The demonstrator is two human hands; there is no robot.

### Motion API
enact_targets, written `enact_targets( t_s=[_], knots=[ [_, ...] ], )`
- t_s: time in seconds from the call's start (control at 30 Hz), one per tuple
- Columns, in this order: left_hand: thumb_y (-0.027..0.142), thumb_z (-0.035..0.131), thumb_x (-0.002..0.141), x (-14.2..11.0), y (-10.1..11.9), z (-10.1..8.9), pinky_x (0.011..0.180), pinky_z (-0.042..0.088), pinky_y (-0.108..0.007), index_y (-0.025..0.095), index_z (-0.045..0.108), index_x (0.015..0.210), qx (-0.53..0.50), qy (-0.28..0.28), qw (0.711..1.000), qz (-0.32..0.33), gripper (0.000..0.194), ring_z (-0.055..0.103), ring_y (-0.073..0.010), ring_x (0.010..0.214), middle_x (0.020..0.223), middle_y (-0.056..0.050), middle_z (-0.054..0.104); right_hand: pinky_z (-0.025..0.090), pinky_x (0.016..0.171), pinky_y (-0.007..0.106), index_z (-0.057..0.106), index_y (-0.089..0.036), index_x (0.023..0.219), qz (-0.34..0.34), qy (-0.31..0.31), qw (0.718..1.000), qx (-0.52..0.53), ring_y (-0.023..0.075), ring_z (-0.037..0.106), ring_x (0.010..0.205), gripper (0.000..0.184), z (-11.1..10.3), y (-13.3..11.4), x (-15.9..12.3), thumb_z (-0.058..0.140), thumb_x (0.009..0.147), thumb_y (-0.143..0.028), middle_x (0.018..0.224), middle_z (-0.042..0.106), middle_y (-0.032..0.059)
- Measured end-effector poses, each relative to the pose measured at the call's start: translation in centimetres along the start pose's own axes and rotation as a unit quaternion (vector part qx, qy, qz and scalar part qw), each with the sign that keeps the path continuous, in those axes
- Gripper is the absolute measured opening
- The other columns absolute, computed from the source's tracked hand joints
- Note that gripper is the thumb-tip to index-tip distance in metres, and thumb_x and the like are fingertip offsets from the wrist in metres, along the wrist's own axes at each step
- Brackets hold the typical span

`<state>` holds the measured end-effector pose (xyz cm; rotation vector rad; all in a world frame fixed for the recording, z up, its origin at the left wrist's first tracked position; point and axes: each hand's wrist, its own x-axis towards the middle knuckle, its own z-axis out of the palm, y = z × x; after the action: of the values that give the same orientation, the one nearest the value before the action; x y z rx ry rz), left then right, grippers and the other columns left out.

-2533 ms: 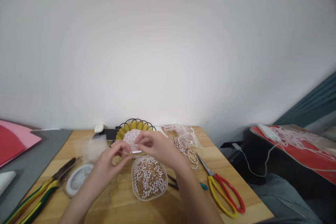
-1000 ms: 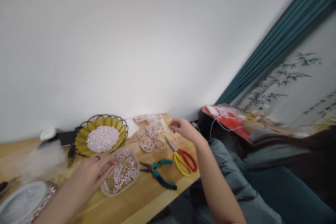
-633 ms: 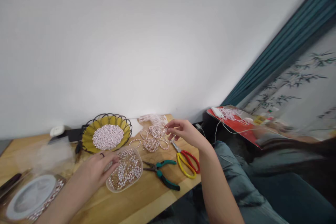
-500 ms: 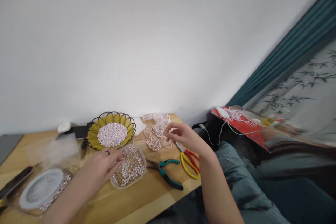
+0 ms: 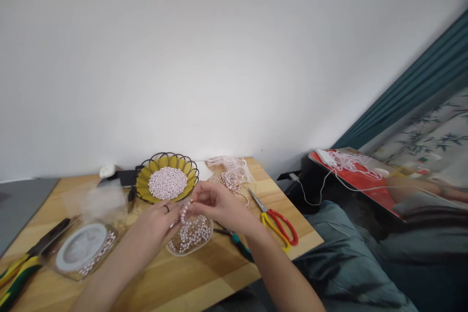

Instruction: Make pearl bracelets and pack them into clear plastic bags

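My left hand, with a dark ring on one finger, is closed with a short strand of pink pearl beads at its fingertips. Pinched at the other end of that strand is my right hand, its fingertips close to the left ones. Below both hands lies a clear plastic box of pink and gold beads, partly covered by them. Behind, a black wire basket with a yellow lining holds many loose pink beads. Beaded strands lie in a heap behind my right hand.
Scissors with red and yellow handles lie at the right. Teal-handled pliers are partly hidden under my right arm. At left are a clear container with a white disc and yellow-green-handled pliers. A red-topped table holds white cords.
My right hand has moved left from the heaped strands to meet my left hand over the box. A bead strand now shows between them. The view has shifted left.
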<state>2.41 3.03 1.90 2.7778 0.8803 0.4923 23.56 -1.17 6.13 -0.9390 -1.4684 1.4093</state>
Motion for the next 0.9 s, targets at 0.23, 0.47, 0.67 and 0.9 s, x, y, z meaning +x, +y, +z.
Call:
enact_targets(
  t_s=[0.23,0.47,0.67,0.9],
  knots=[
    [0.013,0.056,0.098,-0.3,0.2,-0.3,0.074,0.055,-0.036,0.02,0.068,0.092,-0.021,0.009,0.999,0.024,0.015,0.069,-0.0238,0.086,0.091,-0.003,0.073,0.058,0.075,0.034,0.063,-0.025,0.1,-0.055,0.099,0.989,-0.091,0.018,0.074,0.076,0.019,0.2,0.8,1.0,0.077,0.086,-0.026,0.075,0.076,-0.0013],
    [0.015,0.054,0.099,-0.4,-0.1,-0.2,0.074,0.055,-0.036,0.019,0.066,0.088,-0.028,0.004,0.999,0.033,0.018,0.069,-0.0246,0.087,0.091,-0.004,0.072,0.057,0.074,0.031,0.072,-0.024,0.097,-0.159,0.075,0.95,-0.259,0.0167,0.07,0.081,0.012,0.2,1.3,0.9,0.068,0.091,-0.014,0.092,0.077,0.0027],
    [0.014,0.055,0.098,-0.6,-0.1,-0.5,0.074,0.055,-0.036,0.019,0.067,0.088,-0.028,0.004,0.999,0.033,0.017,0.07,-0.0249,0.087,0.091,-0.005,0.073,0.057,0.07,0.026,0.07,-0.022,0.097,-0.195,0.098,0.949,-0.227,0.0143,0.069,0.077,0.008,0.4,0.8,0.9,0.07,0.091,-0.017,0.085,0.075,0.0009],
    [0.018,0.055,0.099,-0.6,0.0,-0.3,0.077,0.056,-0.035,0.022,0.072,0.093,-0.066,0.022,0.997,0.018,0.018,0.07,-0.0227,0.088,0.095,-0.004,0.075,0.054,0.071,0.028,0.07,-0.022,0.099,-0.197,0.033,0.919,-0.339,0.0155,0.068,0.078,0.005,0.0,0.6,0.9,0.068,0.095,-0.02,0.088,0.075,0.0021]
  ],
)
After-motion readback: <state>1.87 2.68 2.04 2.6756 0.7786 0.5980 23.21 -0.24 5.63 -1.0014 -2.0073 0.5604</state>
